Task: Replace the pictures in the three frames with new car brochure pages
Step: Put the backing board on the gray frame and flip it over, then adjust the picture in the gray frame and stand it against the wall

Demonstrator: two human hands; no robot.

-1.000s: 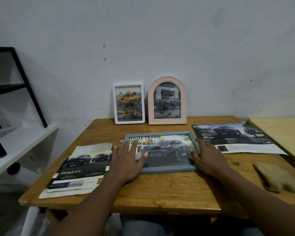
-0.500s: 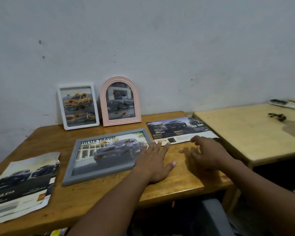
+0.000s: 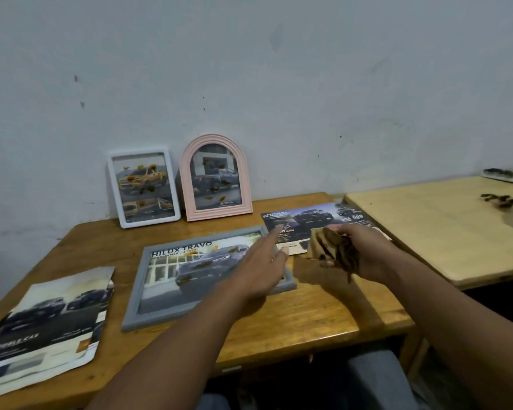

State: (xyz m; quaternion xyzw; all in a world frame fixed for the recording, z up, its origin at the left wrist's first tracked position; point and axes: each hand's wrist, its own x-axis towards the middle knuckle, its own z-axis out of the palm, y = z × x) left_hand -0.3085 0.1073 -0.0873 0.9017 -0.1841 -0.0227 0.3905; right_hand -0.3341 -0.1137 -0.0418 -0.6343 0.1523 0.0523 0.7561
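table (image 3: 279, 318) | flat: grey frame (image 3: 132, 315), two brochures (image 3: 48, 327) (image 3: 305, 218) | upright: white frame (image 3: 144, 187), pink frame (image 3: 216, 179)

The grey frame (image 3: 133, 291), white frame (image 3: 150, 221) and pink frame (image 3: 186, 184) contrast with the orange-brown table (image 3: 279, 321) and brown-streaked cloth (image 3: 332, 247).

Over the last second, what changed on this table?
The right hand left the right edge of the gray frame, reached right to the brown cloth and gripped it, lifting it crumpled off the table. The left hand shifted from that frame's left end to its right end, fingers straight. Gray frame, white frame, pink frame, left brochure and right brochure stayed put.
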